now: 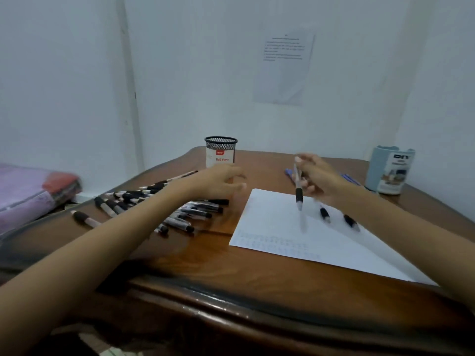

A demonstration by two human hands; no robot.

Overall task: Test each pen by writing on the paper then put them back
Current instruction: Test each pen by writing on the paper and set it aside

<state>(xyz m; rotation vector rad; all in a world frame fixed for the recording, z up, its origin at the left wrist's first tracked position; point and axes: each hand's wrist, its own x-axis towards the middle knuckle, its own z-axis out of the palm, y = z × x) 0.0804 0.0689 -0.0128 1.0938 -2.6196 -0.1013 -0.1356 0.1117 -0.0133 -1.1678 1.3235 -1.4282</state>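
1. One desk (257, 291) carries everything, which keeps the paper and pens within reach of both arms.
2. One sheet of paper (272, 227) lies flat by the right arm, with rows of faint test marks along its near edge.
3. Roughly twenty black-banded pens (195, 209) lie heaped on the left, likely waiting to be tested; blur prevents an exact count.
4. Two holders stand at the back: a mesh cup (221, 152) labelled for ball pens and a pale blue holder (390, 170), probably where the pens go back.
5. Two grips are in view. The left grip (218, 183) hovers above the heap, fingers loose, holding nothing. The right grip (318, 176) pinches one pen (299, 194) tip-down above the paper, poised for writing.
6. Two more pens (325, 214) lie on the paper beside it.
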